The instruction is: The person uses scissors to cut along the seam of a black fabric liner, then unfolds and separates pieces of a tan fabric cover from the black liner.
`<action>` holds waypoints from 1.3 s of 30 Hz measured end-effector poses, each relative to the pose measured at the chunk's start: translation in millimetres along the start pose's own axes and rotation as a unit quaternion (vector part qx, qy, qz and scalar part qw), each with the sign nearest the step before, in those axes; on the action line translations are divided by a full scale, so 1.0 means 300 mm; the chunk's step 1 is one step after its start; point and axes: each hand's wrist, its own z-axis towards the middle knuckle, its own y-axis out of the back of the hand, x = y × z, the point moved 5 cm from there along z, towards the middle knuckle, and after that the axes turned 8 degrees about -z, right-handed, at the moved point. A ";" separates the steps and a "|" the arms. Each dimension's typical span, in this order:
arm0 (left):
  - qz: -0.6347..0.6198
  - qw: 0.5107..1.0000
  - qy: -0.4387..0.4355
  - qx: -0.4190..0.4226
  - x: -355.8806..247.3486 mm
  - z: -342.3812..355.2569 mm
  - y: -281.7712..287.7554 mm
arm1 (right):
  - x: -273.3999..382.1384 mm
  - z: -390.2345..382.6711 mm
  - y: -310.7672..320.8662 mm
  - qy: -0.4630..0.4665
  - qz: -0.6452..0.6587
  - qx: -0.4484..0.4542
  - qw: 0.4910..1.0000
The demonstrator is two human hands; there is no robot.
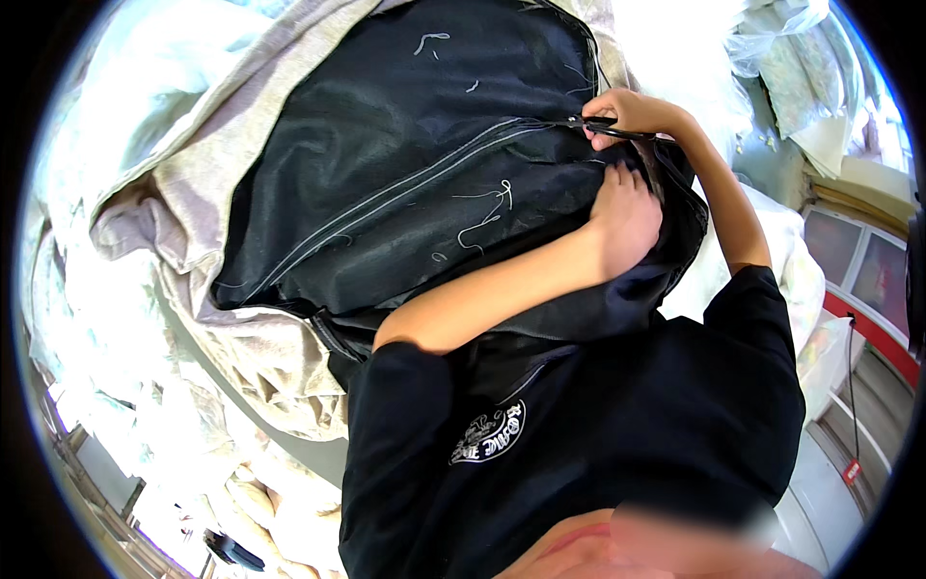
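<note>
A large black cloth [376,125] with a beige-grey fabric border [207,111] is spread before me. A white-stitched double seam [386,193] runs diagonally across it. My right hand [625,111], at the cloth's upper right, is closed around black-handled scissors [578,123]. Their blades point left, over the right end of the seam; whether they are parted is too small to make out. Just below, my left hand [629,214] grips the black cloth, its fingertips partly lost in the folds. Several loose white threads [482,229] lie on the cloth.
Pale, plastic-wrapped bundles [174,58] crowd the left side. More clear plastic-covered stuff [801,77] stands at the upper right. Beyond my right arm are a glass-paned frame [854,246] with a red strip and a hanging dark cord [853,386].
</note>
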 end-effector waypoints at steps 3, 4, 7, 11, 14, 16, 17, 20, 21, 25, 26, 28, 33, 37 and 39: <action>-0.056 0.994 0.031 -0.087 0.071 -0.234 0.193 | 0.010 -0.021 -0.006 0.024 0.054 0.003 0.998; -0.034 0.971 0.023 -0.235 0.108 -0.334 0.280 | 0.012 -0.024 -0.015 0.014 0.067 0.021 0.997; 0.090 0.966 0.147 -0.191 0.250 -0.498 0.312 | 0.040 -0.040 -0.040 0.024 0.053 0.051 0.997; 0.156 0.980 0.046 -0.118 0.253 -0.591 0.240 | 0.090 -0.049 -0.068 0.044 0.039 0.053 0.997; 0.162 0.970 0.013 -0.179 0.210 -0.676 0.256 | 0.111 -0.078 -0.076 0.043 0.055 0.074 0.995; 0.184 0.972 0.010 -0.149 0.186 -0.713 0.261 | 0.123 -0.104 -0.079 0.037 0.015 0.098 0.994; 0.198 0.972 0.007 -0.130 0.176 -0.722 0.265 | 0.133 -0.113 -0.074 0.045 0.027 0.096 0.994; 0.213 0.973 0.001 -0.092 0.149 -0.713 0.284 | 0.138 -0.123 -0.064 0.030 -0.032 0.071 0.996; 0.183 0.977 0.001 -0.105 0.141 -0.697 0.296 | 0.134 -0.120 -0.062 0.022 -0.030 0.067 0.997; 0.095 0.988 0.033 -0.114 0.128 -0.606 0.315 | 0.099 -0.097 -0.062 0.031 0.022 0.059 0.998; 0.061 0.987 0.047 -0.138 0.128 -0.577 0.313 | 0.084 -0.091 -0.067 0.024 0.046 0.068 0.996; 0.060 0.987 0.068 -0.132 0.137 -0.509 0.276 | 0.075 -0.088 -0.076 0.052 0.070 0.066 0.994; 0.117 0.985 0.029 -0.125 0.161 -0.420 0.193 | 0.115 -0.127 -0.077 0.114 0.154 0.045 0.980; 0.087 0.989 -0.042 -0.115 0.157 -0.447 0.171 | 0.124 -0.166 -0.055 0.015 0.058 0.050 0.997; 0.059 0.989 -0.064 -0.122 0.156 -0.457 0.169 | 0.141 -0.172 -0.047 0.011 -0.046 0.027 0.999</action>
